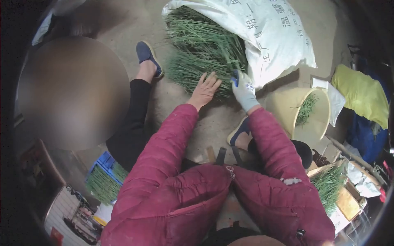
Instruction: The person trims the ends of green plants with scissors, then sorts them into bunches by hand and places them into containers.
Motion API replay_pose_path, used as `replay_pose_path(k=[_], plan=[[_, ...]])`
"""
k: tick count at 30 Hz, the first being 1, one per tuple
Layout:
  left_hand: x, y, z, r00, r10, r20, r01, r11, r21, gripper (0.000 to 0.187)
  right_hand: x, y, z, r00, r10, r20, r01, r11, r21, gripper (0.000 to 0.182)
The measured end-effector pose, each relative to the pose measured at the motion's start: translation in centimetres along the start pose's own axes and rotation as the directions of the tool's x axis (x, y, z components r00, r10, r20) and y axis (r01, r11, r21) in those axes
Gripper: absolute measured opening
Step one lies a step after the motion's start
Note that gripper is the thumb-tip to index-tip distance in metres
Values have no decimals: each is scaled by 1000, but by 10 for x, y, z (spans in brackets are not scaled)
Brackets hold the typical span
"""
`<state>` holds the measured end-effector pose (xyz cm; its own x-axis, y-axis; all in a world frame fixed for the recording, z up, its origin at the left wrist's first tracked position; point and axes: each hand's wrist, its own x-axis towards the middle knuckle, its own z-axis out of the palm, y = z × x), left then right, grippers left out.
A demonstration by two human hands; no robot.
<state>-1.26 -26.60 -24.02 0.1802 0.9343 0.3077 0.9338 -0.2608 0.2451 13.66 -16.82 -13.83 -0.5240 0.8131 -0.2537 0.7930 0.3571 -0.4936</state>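
A large heap of thin green stems point(201, 45) spills from the mouth of a white sack point(283, 37) printed with dark characters. My bare left hand point(205, 89) lies on the lower edge of the heap, its fingers spread over the stems. Close to its right, my right hand point(244, 88) wears a white glove with blue fingertips and touches the stems near the sack's edge. Its fingers are bent, and whatever they may hold is hidden.
A cream bucket point(279, 108) with some green stems tilts at the right, near a yellow-green sack point(361, 94). A blue crate point(107, 162) with stems is at lower left. More stems point(330, 186) lie in a box at lower right. A large blurred round area covers the left.
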Motion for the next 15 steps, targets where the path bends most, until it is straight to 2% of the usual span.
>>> replay_pose_path(k=[2, 3, 5, 9, 11, 12, 15], plan=[[-4, -1, 2, 1000, 17, -17, -17, 1000, -10, 47, 6, 16, 29, 972, 29, -235, -49, 996, -79, 37], [-10, 0, 3, 1000, 19, -15, -20, 1000, -15, 49, 4, 21, 42, 957, 38, -287, -67, 993, -94, 36], [-23, -1, 5, 999, 10, 51, -11, 1000, 16, 44, -5, 25, 59, 954, -53, -296, -23, 969, -248, 47], [-50, 1, -15, 992, -9, 124, 6, 1000, 25, 48, -24, 10, 80, 975, -121, -187, 57, 948, -313, 46], [-62, 1, -15, 935, -107, 337, 144, 986, -88, 47, -34, 9, 103, 985, -123, -119, 73, 931, -358, 50], [-63, 1, -13, 912, -124, 391, 178, 978, -106, 47, -33, 11, 108, 987, -123, -107, 76, 928, -365, 51], [-63, 17, -12, 938, -170, 301, 194, 980, -51, 43, -34, 24, 105, 970, -238, -52, 196, 890, -411, 51]])
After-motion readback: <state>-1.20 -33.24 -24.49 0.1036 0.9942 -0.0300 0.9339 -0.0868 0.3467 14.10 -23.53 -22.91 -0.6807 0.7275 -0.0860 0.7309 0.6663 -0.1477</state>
